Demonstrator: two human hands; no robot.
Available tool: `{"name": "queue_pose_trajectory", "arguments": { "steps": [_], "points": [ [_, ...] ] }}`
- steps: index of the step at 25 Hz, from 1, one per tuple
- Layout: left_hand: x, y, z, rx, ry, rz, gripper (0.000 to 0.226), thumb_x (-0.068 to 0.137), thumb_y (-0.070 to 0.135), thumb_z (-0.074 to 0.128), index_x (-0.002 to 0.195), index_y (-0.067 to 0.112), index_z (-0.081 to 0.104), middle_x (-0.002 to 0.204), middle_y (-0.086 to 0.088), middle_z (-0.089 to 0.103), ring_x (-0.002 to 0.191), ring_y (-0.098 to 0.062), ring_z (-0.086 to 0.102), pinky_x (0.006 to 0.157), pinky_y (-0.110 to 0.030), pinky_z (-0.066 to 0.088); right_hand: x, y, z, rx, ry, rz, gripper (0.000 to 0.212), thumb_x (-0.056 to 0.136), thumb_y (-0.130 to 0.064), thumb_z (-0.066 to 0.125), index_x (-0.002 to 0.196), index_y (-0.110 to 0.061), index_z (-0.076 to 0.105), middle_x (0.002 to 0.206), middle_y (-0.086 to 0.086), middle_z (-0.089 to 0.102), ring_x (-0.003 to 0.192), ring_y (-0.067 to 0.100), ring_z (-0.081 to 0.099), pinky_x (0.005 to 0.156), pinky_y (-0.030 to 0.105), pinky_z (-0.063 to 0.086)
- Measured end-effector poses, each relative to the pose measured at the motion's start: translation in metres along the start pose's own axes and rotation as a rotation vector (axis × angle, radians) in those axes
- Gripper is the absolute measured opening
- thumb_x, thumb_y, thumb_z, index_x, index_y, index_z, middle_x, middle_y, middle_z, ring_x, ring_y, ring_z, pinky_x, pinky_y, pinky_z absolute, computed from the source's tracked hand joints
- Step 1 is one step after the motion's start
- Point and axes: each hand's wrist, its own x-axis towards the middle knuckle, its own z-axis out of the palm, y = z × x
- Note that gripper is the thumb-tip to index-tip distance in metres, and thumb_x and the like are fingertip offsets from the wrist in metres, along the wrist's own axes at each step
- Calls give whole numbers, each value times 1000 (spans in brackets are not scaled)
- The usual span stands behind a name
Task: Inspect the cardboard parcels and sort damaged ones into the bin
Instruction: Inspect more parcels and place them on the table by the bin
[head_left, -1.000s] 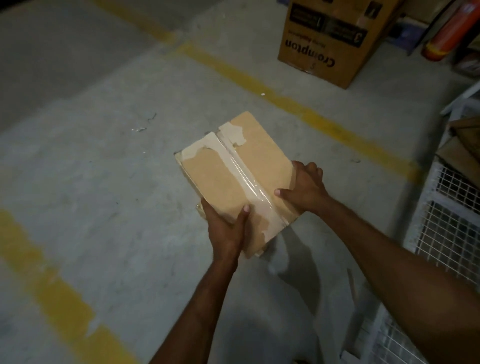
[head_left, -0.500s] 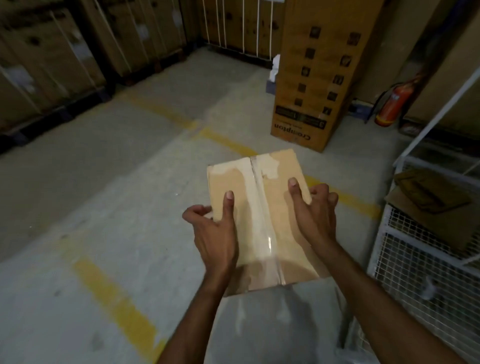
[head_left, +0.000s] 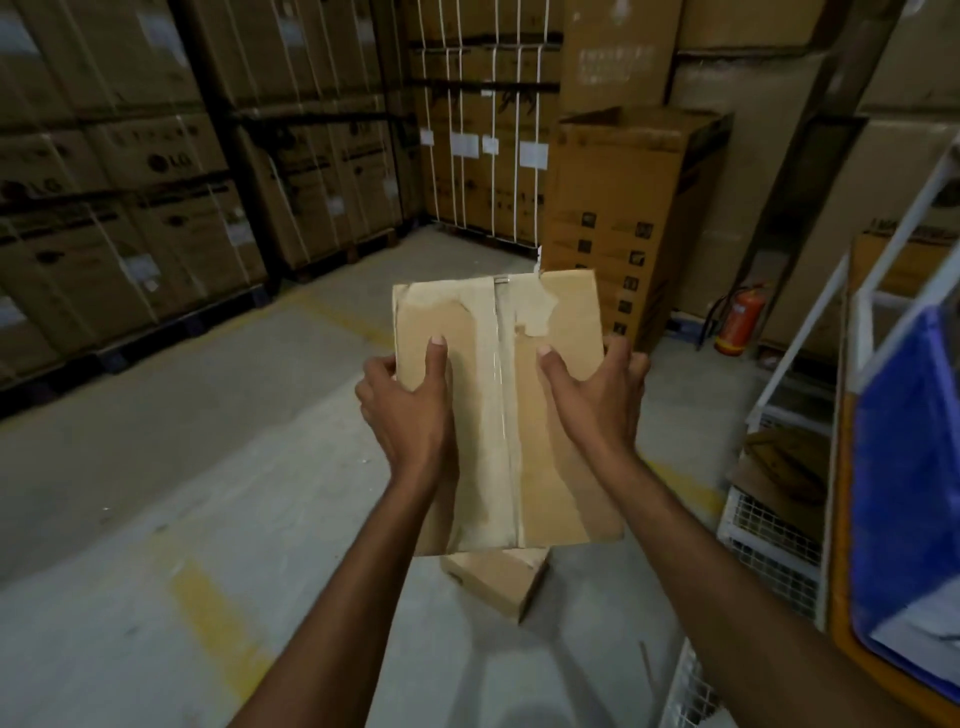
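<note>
The left hand (head_left: 410, 410) grips the left edge of a cardboard parcel (head_left: 566, 306), thumb flat on the top face and fingers curled round the side. The right hand (head_left: 597, 400) grips the right edge the same way. Between them the parcel is held up off the floor (head_left: 156, 467), broad face toward the camera. Clear tape runs down its middle seam, and the brown skin is torn away in pale patches near the far edge (worst right of the tape). A second parcel (head_left: 496, 579) lies on the floor just below, partly hidden by the held one. To the right stands a white wire-mesh bin (head_left: 769, 545) with flattened cardboard in it. Beyond are a tall carton (head_left: 628, 218), a red fire extinguisher (head_left: 740, 322) and strapped stacked cartons (head_left: 130, 208).
</note>
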Motion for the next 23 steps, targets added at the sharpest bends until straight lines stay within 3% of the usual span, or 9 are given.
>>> {"name": "queue_pose_trajectory", "arguments": {
  "steps": [3,6,9,12,15,17,20,23],
  "points": [
    [-43,43,-16,-8,-38,-4,84,86,78,63,137,16,36,133,-6,62,115,-30,65,97,-45,56,-18,-30,-55,104,10,-66,65,90,-64,65,127,-15,42,123,0,47,106,20,51,79,29,39],
    [-79,72,-36,5,1,44,84,81,87,58,129,21,37,131,-6,59,115,-31,63,96,-48,55,-35,-53,-105,122,42,-83,60,93,-69,57,127,-20,49,109,-7,54,95,15,50,75,30,36],
    [-108,97,-57,57,34,94,95,79,89,57,140,17,45,139,-6,52,127,-32,55,100,-48,50,-59,-68,-141,110,197,-108,52,90,-73,59,107,-25,68,97,-8,66,90,17,59,76,31,43],
    [-129,111,-75,69,30,165,91,81,84,62,139,15,49,137,-6,54,123,-30,58,91,-42,49,-87,-76,-163,110,270,-142,48,90,-70,63,92,-22,71,89,-6,71,82,17,68,57,22,33],
    [-144,114,-96,5,-62,213,85,81,75,72,139,18,47,135,-3,55,122,-26,59,90,-39,49,-110,-73,-187,129,171,-162,48,90,-58,70,118,-19,67,102,-9,66,93,14,65,61,19,37],
    [-149,118,-119,-59,-205,244,83,80,56,85,141,21,42,134,2,53,122,-20,56,91,-32,47,-126,-68,-206,223,-11,-156,68,84,-40,82,143,-24,50,118,-12,60,105,11,60,79,24,48],
    [-146,122,-149,-95,-375,367,86,75,34,94,143,21,44,137,4,53,125,-17,54,94,-29,51,-150,-63,-229,289,-15,-210,83,78,-15,89,149,-21,46,125,-16,57,107,2,59,96,32,54],
    [-162,126,-157,-167,-350,449,84,73,37,95,144,20,51,141,0,59,128,-19,58,102,-37,57,-172,-65,-254,274,13,-310,81,85,-22,84,154,-26,42,129,-17,58,107,-5,59,96,29,53]
  ]
}}
